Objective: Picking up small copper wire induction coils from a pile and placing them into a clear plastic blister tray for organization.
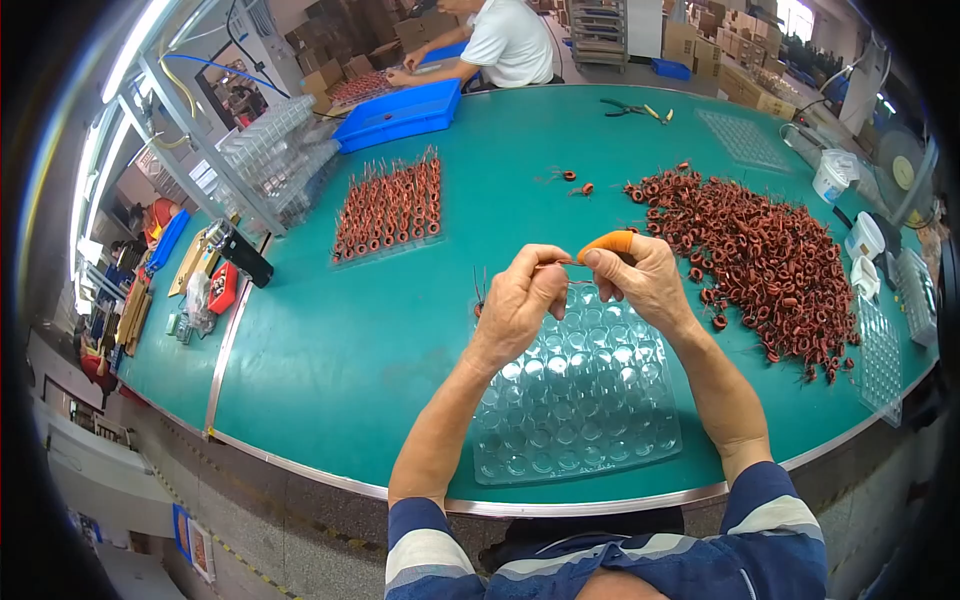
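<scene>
Over the far part of a clear plastic tray (575,440) with round pockets, my two hands are raised close together. My left hand (518,305) is closed in a pinch on a small copper-wire coil, mostly hidden by the fingers; thin reddish wire leads (577,282) stick out toward the right. My right hand (648,285), with an orange finger cover (608,242) on its index finger, pinches at the ends of these leads. One coil (480,309) stands at the tray's far left corner, partly behind my left hand. The tray's other visible pockets hold nothing.
A large heap of red-brown ring coils (770,270) lies to the right. At the far left stands a tray filled with coils (388,215), near a blue bin (400,114). Pliers (625,108) lie at the back. A black flask (242,255) stands left. Another person (508,45) works across the table.
</scene>
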The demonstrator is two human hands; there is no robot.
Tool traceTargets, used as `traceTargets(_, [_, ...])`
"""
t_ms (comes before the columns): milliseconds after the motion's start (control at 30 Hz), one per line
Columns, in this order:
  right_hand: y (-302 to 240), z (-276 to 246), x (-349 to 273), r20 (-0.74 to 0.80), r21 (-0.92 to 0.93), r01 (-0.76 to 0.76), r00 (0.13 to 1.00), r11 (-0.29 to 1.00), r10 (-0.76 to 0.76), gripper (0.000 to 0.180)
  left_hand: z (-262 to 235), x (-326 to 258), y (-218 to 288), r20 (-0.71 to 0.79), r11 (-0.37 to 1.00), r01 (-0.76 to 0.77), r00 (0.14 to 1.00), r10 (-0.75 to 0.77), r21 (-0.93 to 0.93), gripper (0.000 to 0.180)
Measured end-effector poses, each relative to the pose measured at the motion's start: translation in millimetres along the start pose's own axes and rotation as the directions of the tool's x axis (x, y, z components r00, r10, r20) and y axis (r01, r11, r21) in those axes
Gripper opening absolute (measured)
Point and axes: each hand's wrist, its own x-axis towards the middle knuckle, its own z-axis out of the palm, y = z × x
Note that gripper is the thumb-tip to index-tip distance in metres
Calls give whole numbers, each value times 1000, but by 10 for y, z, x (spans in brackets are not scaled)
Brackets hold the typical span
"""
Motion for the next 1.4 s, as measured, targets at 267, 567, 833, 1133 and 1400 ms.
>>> traceTargets(267, [-249,-16,-101,43,106,-32,999,994,27,23,-17,-59,161,81,998,-66,995,65,7,27])
traceTargets(567, [-211,19,-85,-4,157,-37,999,987,38,22,97,-73,263,57,999,-45,997,45,4,13])
traceTargets(833, [26,54,11,-276,32,31,961,999,-21,37,64,-19,109,-201,997,-42,979,28,-67,13])
traceTargets(1133, [-24,181,-35,92,265,-186,982,946,167,30,27,-40,131,-63,795,-149,971,229,588,18])
traceTargets(1400, [-41,101,-31,229,417,-340,937,843,265,25,5,-49,250,63,660,-217,966,250,719,18])
